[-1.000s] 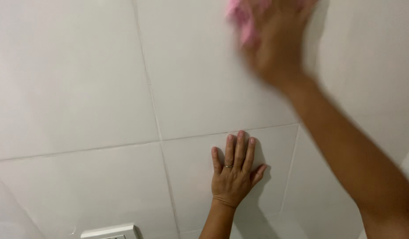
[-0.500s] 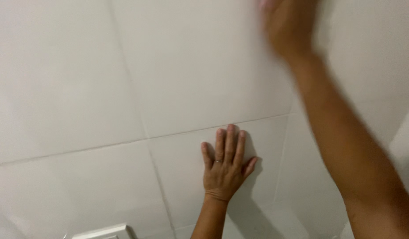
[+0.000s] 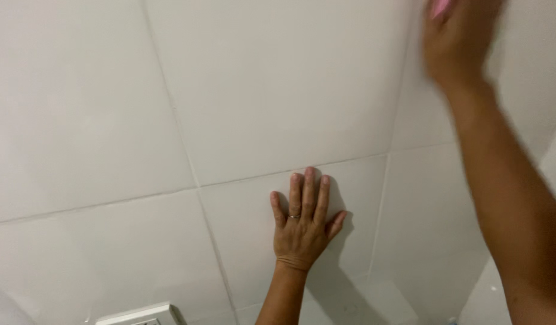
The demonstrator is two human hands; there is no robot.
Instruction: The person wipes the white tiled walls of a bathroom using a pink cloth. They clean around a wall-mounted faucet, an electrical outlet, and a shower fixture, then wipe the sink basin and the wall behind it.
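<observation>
In the head view, the left hand lies flat and released against the wall of large glossy white tiles, fingers spread and pointing up, a thin ring on one finger. Up and to the right of it, well apart, the right hand is blurred at the frame's top edge, clenched around a small pink cloth; the cloth's long axis cannot be told. Below and left of the left hand sits a white rectangular wall plate.
</observation>
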